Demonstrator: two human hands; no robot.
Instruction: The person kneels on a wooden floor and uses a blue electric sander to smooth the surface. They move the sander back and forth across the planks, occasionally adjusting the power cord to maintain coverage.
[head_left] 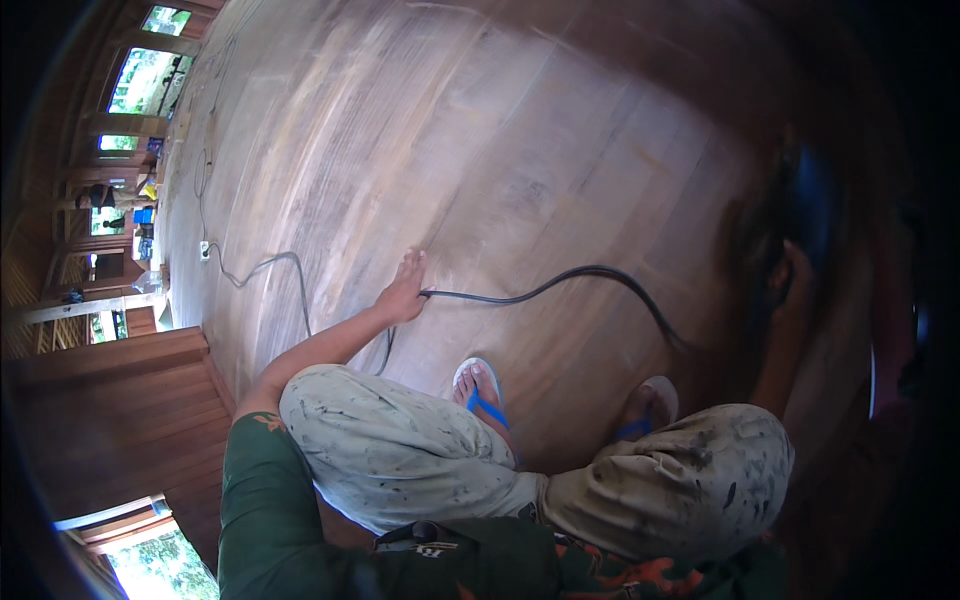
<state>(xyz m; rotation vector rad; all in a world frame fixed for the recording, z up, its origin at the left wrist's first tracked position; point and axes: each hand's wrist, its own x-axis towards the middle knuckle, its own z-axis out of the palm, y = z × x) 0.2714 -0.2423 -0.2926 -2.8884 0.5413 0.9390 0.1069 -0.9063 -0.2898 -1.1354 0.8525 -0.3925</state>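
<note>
item: left hand, 9 o'clock, near centre; fingers extended over the plank floor. the dark cord meets its thumb side; whether pinched, cannot tell. placement likely keeps the slack off to one side.

item: right hand, 3 o'clock; fingers wrapped around a dark-and-blue tool, blurred and shadowed, extending toward 2 o'clock. closed grip presumably steadies its bulk.

item: white socket block, 9 o'clock, far left; set out on the floor, seemingly so the line can reach.

item: blue-strapped sandals, 4 and 6 o'clock; apart, probably for balance.
</note>
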